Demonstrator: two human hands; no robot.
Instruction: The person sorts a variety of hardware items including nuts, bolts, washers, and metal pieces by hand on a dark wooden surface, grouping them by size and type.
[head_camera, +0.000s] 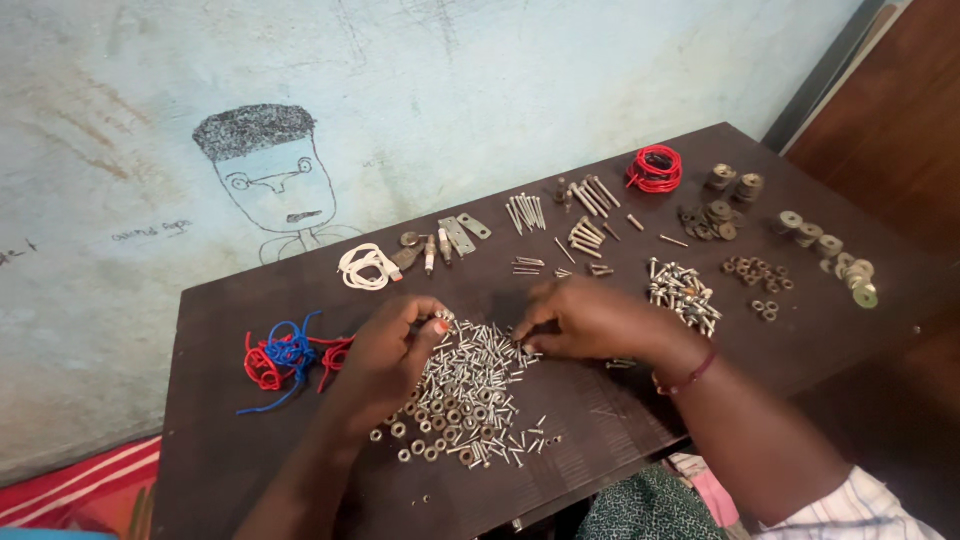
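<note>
Here the dark brown wooden table (820, 330) leaves bare board on the near side of both hands, up to its front edge, and more off beyond the right hand's wrist toward the far corner. The heaped pile of small silver metal screws, nuts and washers (465, 385) lies between the hands and spreads toward the person. The left hand (385, 355) rests at the pile's left rim, fingers curled, thumb and forefinger pinching what looks like a small screw. The right hand (590, 320) lies at the pile's upper right rim, fingertips pressed together on the screws; whether it grips one I cannot tell. A tangled red and blue cord (285, 358) sits just outside the left hand.
</note>
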